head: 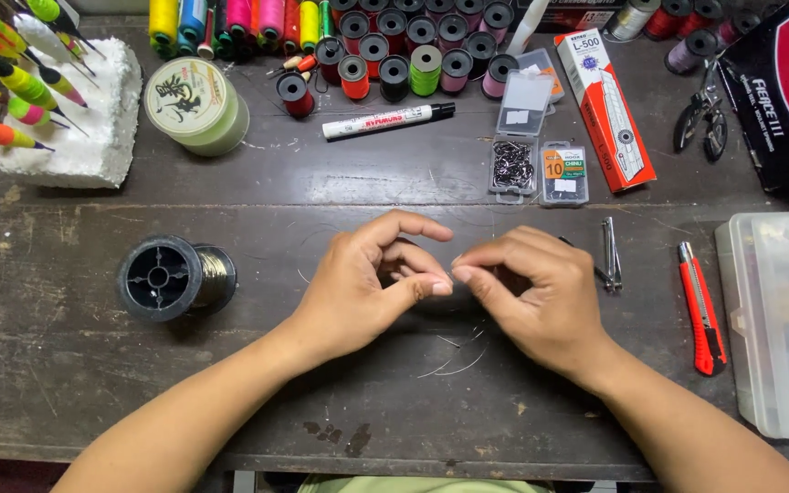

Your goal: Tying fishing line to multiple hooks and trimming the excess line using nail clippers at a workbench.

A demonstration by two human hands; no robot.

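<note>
Your left hand [358, 283] and right hand [527, 292] meet fingertip to fingertip over the desk [93, 365], both pinched narrow on thin fishing line [454, 365] (barely visible), keeping it taut near the black spool [175, 277].

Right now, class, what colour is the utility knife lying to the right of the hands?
The utility knife is red with black trim, seen in the head view.

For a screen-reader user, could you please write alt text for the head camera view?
Two bare hands meet at the middle of a dark wooden table, left hand and right hand pinching fingertips together over thin line scraps. A black line spool lies to the left, a red utility knife to the right, and coloured thread spools line the far edge.
</note>
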